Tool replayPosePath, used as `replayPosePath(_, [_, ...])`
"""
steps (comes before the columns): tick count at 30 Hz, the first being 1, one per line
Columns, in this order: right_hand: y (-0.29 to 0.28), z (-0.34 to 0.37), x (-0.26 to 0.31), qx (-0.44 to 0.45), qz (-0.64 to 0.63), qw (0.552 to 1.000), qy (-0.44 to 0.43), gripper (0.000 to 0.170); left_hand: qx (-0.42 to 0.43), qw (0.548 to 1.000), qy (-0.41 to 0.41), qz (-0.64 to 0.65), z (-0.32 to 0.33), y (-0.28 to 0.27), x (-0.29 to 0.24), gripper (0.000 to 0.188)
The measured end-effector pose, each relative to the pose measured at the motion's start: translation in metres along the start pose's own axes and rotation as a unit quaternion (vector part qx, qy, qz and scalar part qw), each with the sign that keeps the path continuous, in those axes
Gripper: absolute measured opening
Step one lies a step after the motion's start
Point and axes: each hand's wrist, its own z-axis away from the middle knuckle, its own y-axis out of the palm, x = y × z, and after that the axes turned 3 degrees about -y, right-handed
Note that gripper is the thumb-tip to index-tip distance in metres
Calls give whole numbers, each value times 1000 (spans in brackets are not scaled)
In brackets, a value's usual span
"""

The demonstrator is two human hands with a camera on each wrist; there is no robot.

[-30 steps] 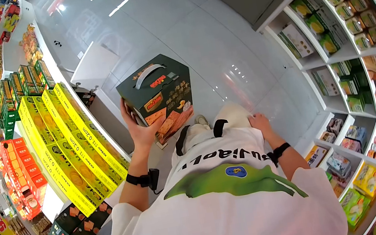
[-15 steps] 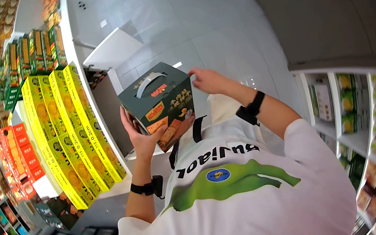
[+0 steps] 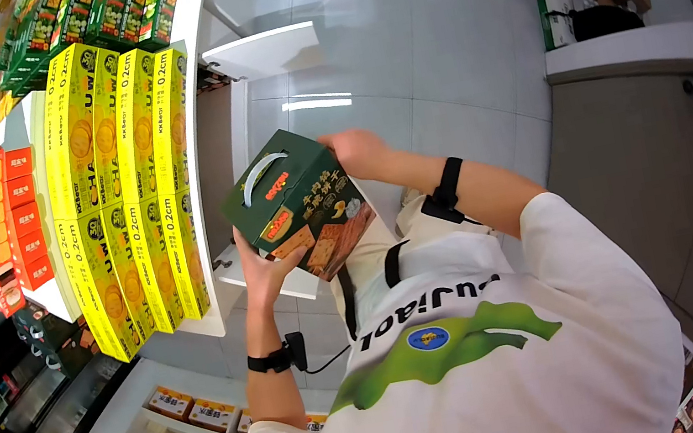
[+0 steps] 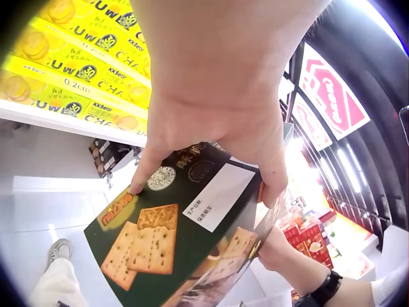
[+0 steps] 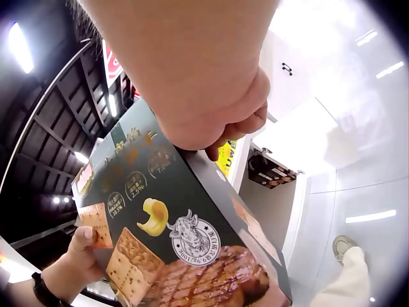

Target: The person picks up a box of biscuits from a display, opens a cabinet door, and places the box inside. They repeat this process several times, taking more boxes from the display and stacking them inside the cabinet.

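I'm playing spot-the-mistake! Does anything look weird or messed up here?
Yes: a white cabinet door below the yellow boxes stands open over the floor, when it would usually be shut. The held green box looks undamaged.

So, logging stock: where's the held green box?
In the head view, the green box is near centre, between left hand and right hand, right of yellow boxes.

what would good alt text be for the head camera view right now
A person's left hand grips a dark green cracker box, with the right hand at its top edge, in front of a white T-shirt. At the picture's left, yellow boxes line a white counter; gray tiled floor lies beyond.
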Motion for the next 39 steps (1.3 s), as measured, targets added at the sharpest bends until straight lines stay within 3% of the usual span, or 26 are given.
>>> replayPosePath(2, [7, -39, -8, -7, 84, 995, 62, 30, -72, 997, -22, -9, -36, -9, 6, 120])
replayPosePath(3, [10, -60, -18, -13, 86, 994, 67, 30, -64, 998, -18, -9, -61, -15, 15, 120])
replayPosePath(5, [21, -104, -53, 14, 47, 994, 96, 31, -124, 992, 28, -21, -115, -26, 45, 127])
replayPosePath(6, [36, -123, -75, 12, 51, 994, 100, 31, -140, 990, 8, -9, -144, -30, 54, 128])
replayPosePath(8, [72, -156, -119, -54, -75, 994, 53, 33, -155, 988, 20, -17, -203, -39, 82, 129])
replayPosePath(9, [86, -170, -132, -47, -72, 995, 55, 33, -173, 984, 29, -30, -231, -41, 99, 130])
replayPosePath(12, [118, -217, -171, 9, -78, 995, 62, 33, -202, 979, 24, -19, -313, -41, 160, 131])
replayPosePath(14, [112, -254, -178, 226, -45, 965, 123, 34, -224, 974, 26, -31, -358, -39, 200, 130])
replayPosePath(15, [111, -272, -194, 240, -43, 962, 119, 34, -235, 971, 16, -28, -377, -40, 226, 130])
replayPosePath(17, [104, -314, -241, 333, -21, 943, -5, 35, -260, 962, 74, -27, -419, -45, 279, 126])
replayPosePath(19, [89, -363, -302, 365, 2, 927, -88, 35, -295, 951, 91, -4, -456, -42, 305, 123])
replayPosePath(21, [71, -404, -344, 397, 108, 906, -101, 34, -352, 932, 86, 20, -492, -49, 333, 121])
replayPosePath(23, [56, -408, -365, 435, 124, 892, -23, 35, -379, 922, 75, 35, -499, -44, 357, 112])
replayPosePath(24, [51, -414, -374, 437, 136, 888, -43, 35, -386, 917, 80, 58, -507, -45, 368, 107])
replayPosePath(26, [47, -413, -390, 436, 133, 890, -4, 31, -415, 901, 94, 78, -515, -43, 390, 91])
replayPosePath(27, [51, -415, -402, 442, 141, 886, -20, 31, -433, 893, 98, 79, -518, -43, 394, 91])
replayPosePath(29, [62, -422, -426, 441, 146, 885, -36, 30, -417, 895, 131, 88, -528, -49, 394, 73])
replayPosePath(30, [67, -424, -426, 437, 149, 886, -35, 32, -456, 875, 126, 102, -532, -57, 397, 69])
replayPosePath(31, [64, -425, -429, 440, 154, 884, -46, 32, -474, 867, 130, 89, -540, -67, 397, 102])
replayPosePath(37, [34, -404, -434, 331, 127, 932, -72, 27, -526, 807, 267, 19, -587, -118, 340, 100])
replayPosePath(39, [23, -392, -425, 321, 167, 932, 17, 25, -511, 785, 341, 82, -606, -129, 317, 86])
